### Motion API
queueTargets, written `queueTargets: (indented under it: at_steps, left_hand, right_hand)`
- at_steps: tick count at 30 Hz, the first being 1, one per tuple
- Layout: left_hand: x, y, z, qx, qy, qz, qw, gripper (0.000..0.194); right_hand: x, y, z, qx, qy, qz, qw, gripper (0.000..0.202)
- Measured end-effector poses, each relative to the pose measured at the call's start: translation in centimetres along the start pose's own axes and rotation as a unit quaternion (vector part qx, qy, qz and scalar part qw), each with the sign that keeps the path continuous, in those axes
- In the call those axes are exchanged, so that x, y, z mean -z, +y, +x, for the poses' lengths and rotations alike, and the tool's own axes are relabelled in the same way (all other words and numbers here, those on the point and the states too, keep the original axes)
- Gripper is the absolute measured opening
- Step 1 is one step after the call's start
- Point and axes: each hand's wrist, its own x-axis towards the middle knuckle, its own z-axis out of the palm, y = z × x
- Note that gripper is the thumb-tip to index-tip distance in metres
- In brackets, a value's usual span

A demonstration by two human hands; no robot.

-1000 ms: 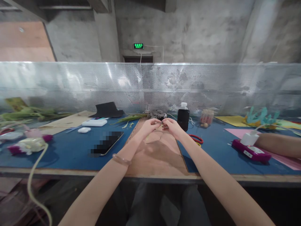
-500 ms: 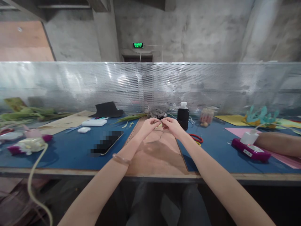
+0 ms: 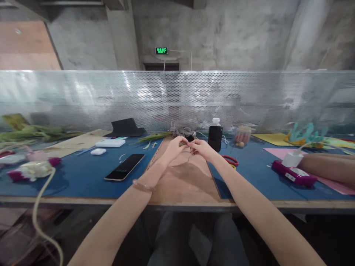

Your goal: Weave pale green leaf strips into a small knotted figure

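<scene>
Blue mats (image 3: 83,177) flank the brown strip (image 3: 183,188) of the counter (image 3: 194,203), over which the left hand (image 3: 175,148) and right hand (image 3: 202,148) meet at mid-frame, fingertips pinched together; whether they grip anything is too small to tell. Just beyond lies a grey tangle (image 3: 183,131). Any piece pinched there could slip if the hold slackened; the right forearm (image 3: 244,188), swinging outward, might knock the red loop (image 3: 232,160), right of centre.

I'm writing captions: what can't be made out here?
In the head view:
Anything between left hand and right hand: covered by fingers.
Red loop: partly hidden by right forearm.
Bottle: lower part behind black phone.
Another person's arm: cut off by right edge.
</scene>
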Motion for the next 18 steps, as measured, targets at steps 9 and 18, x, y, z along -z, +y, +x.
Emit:
queueTargets:
  at_steps: [9, 18]
  left_hand:
    - [0.20, -0.38, 0.24, -0.016, 0.055, 0.093, 0.994, 0.020]
    - [0.31, 0.22, -0.11, -0.055, 0.019, 0.163, 0.985, 0.021]
  right_hand:
    - [0.13, 0.47, 0.72, 0.007, 0.036, 0.010, 0.999, 0.019]
    - [-0.34, 0.47, 0.60, 0.013, 0.059, 0.021, 0.998, 0.021]
